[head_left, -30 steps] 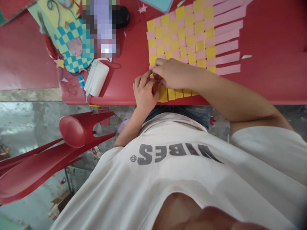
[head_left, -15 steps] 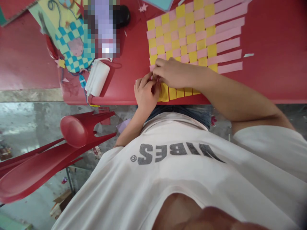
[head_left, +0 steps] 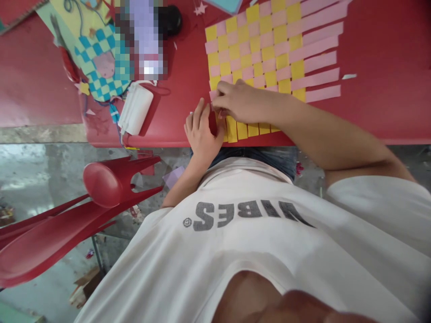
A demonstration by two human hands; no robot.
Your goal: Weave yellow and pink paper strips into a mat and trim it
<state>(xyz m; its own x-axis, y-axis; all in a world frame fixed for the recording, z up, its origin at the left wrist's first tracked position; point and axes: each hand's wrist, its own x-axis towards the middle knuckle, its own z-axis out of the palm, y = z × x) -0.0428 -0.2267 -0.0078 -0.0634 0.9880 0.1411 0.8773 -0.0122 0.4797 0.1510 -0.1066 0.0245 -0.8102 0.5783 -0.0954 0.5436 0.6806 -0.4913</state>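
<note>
A woven mat of yellow and pink paper strips (head_left: 259, 49) lies on the red table (head_left: 377, 103), with loose pink strip ends sticking out to the right. My right hand (head_left: 240, 101) rests over the mat's near left corner, its fingertips pinched on the end of a pink strip. My left hand (head_left: 202, 132) lies just below it on the table edge beside the yellow strip ends (head_left: 247, 130), fingers stretched out and apart, holding nothing.
A blue and green checkered paper weave (head_left: 101, 63) and a white rounded device (head_left: 136, 110) lie to the left on the table. A black object (head_left: 170, 20) sits at the far edge. A red plastic chair (head_left: 77, 215) stands at my lower left.
My left hand has let go of the strips and spread its fingers flat on the table. My right hand has shifted slightly left along the mat's corner.
</note>
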